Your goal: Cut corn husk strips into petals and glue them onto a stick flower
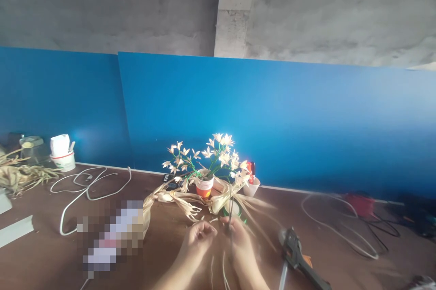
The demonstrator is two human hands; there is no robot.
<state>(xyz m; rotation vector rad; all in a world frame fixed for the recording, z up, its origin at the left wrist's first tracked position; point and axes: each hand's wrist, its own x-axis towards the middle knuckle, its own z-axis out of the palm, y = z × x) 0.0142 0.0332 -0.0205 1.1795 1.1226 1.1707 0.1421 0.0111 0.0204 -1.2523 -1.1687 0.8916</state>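
My right hand (238, 235) is closed around a thin, dark, upright stem (231, 203), slightly blurred. Beside it my left hand (199, 237) has its fingers curled into a pinch. Whatever may be between those fingertips is too small to make out. Pale thin strands (225, 269) hang between my wrists. Just beyond the hands lie dried corn husks (180, 201) and a round green-rimmed item (235, 210). Behind them a paper cup (204, 187) holds green-stemmed branches with cream husk-like flowers (223, 144).
A glue gun (296, 251) lies to the right. At the back stand a white cup (251, 187) with something red and, far left, a white tub (64, 160). White cables (85, 190) loop across the brown table (163, 253). A blue panel (272, 112) bounds the back.
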